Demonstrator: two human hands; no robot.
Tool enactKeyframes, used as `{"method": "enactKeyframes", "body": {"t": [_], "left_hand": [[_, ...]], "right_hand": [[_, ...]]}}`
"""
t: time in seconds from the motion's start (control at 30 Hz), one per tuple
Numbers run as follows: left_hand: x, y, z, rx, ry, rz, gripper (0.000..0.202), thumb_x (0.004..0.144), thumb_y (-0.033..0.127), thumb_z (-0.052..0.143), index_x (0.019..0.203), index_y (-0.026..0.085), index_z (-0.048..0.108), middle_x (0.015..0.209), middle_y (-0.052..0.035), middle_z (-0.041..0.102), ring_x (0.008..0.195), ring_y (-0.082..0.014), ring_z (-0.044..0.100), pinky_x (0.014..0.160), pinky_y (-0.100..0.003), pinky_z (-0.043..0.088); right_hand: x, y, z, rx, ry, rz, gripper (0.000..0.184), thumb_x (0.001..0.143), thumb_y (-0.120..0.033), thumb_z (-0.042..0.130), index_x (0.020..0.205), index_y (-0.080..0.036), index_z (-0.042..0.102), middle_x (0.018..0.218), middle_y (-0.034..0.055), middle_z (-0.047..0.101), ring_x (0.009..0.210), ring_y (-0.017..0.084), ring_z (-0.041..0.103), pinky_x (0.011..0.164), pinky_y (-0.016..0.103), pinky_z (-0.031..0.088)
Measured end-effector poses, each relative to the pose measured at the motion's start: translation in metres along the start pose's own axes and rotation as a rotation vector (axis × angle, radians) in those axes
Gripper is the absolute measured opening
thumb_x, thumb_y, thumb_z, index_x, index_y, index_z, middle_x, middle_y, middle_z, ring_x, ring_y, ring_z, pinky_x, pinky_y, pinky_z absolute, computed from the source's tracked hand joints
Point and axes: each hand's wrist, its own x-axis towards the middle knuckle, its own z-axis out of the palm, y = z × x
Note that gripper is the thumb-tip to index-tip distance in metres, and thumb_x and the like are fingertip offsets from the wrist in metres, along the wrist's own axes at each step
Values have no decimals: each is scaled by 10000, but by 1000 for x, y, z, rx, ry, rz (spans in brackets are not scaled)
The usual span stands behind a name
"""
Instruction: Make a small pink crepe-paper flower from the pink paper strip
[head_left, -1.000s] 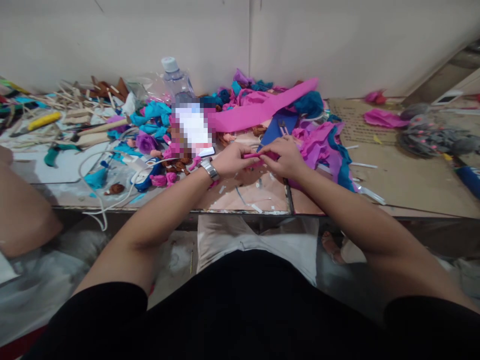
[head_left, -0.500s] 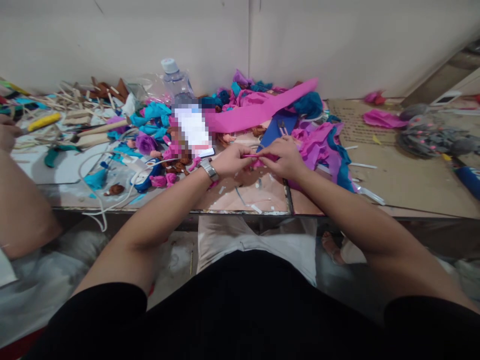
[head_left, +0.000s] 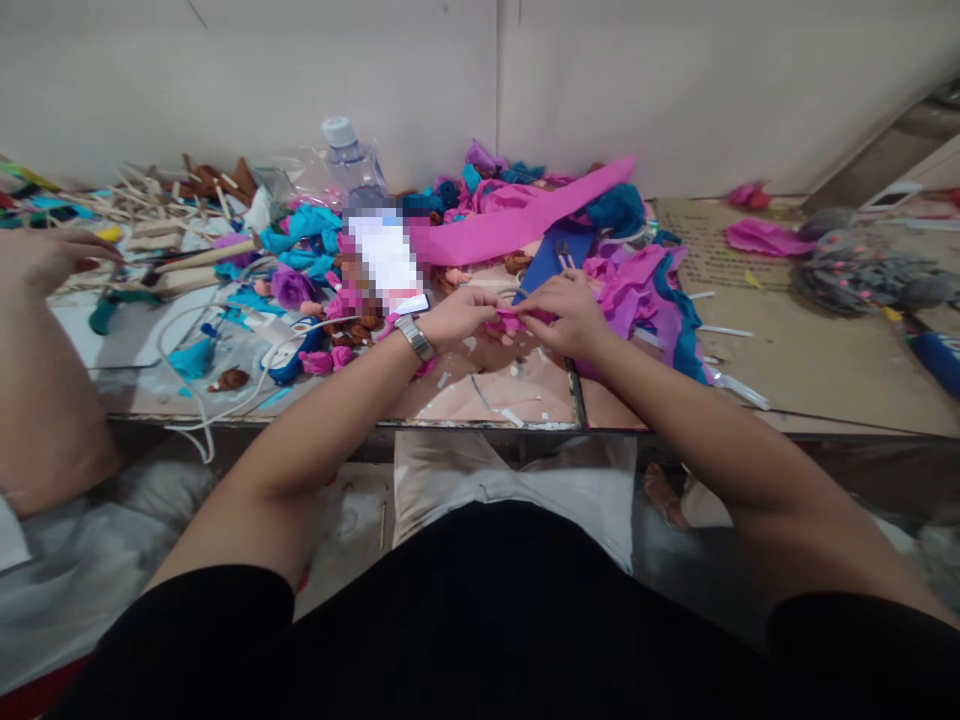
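My left hand (head_left: pixel 459 316) and my right hand (head_left: pixel 568 314) meet above the table's front middle, both pinched on a small piece of pink crepe paper (head_left: pixel 514 320) held between them. A metal watch (head_left: pixel 415 338) sits on my left wrist. Just behind my right hand lie a dark blue sheet (head_left: pixel 553 256) and a heap of pink, purple and teal crepe paper (head_left: pixel 649 295). A long pink strip (head_left: pixel 525 216) stretches across the back of the pile.
A plastic water bottle (head_left: pixel 352 160) stands at the back. Paper flowers (head_left: pixel 291 286), white cables (head_left: pixel 217 370) and wooden sticks (head_left: pixel 150 205) litter the left side. Another person's arm (head_left: pixel 37 360) and hand (head_left: pixel 52 255) reach in at far left. Grey netting (head_left: pixel 862 272) lies at right.
My hands stay together, working the pink paper with small finger shifts. The other person's hand at far left has come further onto the table, to the right.
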Motion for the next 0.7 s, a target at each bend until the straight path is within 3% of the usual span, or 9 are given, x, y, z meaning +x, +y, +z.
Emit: {"method": "enactKeyframes", "body": {"t": [0.17, 0.3, 0.5, 0.7], "left_hand": [[2, -3, -1, -10, 9, -21, 138, 857, 156, 697, 870, 140, 833, 868, -112, 849, 760, -177, 818, 754, -272, 659], [3, -8, -1, -47, 18, 4, 211, 919, 339, 783, 872, 135, 813, 871, -109, 835, 768, -200, 816, 771, -331, 688], [3, -8, -3, 44, 16, 44, 393, 899, 505, 897, 855, 126, 802, 762, -83, 792, 693, -148, 776, 660, -230, 613], [3, -4, 0, 39, 53, -17, 424, 873, 511, 940, 842, 121, 776, 762, -83, 793, 705, -167, 791, 710, -273, 663]], "right_hand": [[-1, 0, 0, 0, -1, -3, 276, 1053, -434, 617, 1031, -303, 859, 1061, 55, 877, 1037, 307, 729, 1105, 576, 354], [-1, 0, 0, 1, -1, 0, 277, 1056, -437, 608, 1011, -305, 848, 1050, 50, 874, 1030, 305, 718, 1100, 577, 352], [-1, 1, 3, -15, -15, -5, 270, 1050, -435, 618, 1073, -294, 847, 1048, 64, 863, 1036, 317, 694, 1092, 576, 348], [-2, 6, 4, -46, -28, -16, 287, 1064, -455, 632, 1081, -276, 854, 1046, 72, 871, 1020, 314, 701, 1085, 562, 340]]}}
